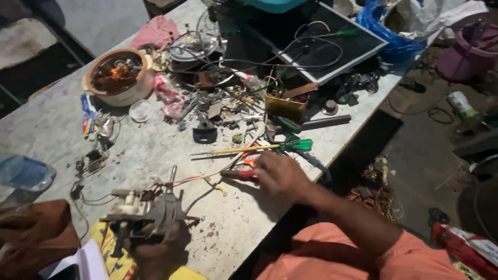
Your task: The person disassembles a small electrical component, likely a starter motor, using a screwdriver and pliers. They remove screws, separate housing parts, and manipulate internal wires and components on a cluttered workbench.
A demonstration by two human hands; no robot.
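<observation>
1. Grey, speckled and stained, the bench (171, 150) runs across a dim workshop and carries everything in reach.
2. The right hand (279, 175) rests on the bench near its front edge; its fingers (261, 165) are curled together over the red-handled pliers (243, 173), whose handles stick out to the left of the knuckles.
3. The left hand (158, 254) sits low at the near edge, its fingers clamped from below on the small electric motor (148, 212), which lies with its shaft pointing up and away.
4. Thin red and white wires (194, 179) run from the motor toward the right hand.
5. Just beyond the right hand lies a green-handled screwdriver (275, 147), its shaft pointing left.
6. Farther back sit a yellow tin (285, 108) of odds and ends, a round motor housing with copper windings (116, 75), a pink cloth (155, 32) and a flat dark panel (332, 41) with black cables looped across it.
7. Under the left hand lies a yellow sheet (111, 243).
8. To the right, the floor (420, 150) is dark and littered, with a purple bucket (469, 52) well away from the bench.
</observation>
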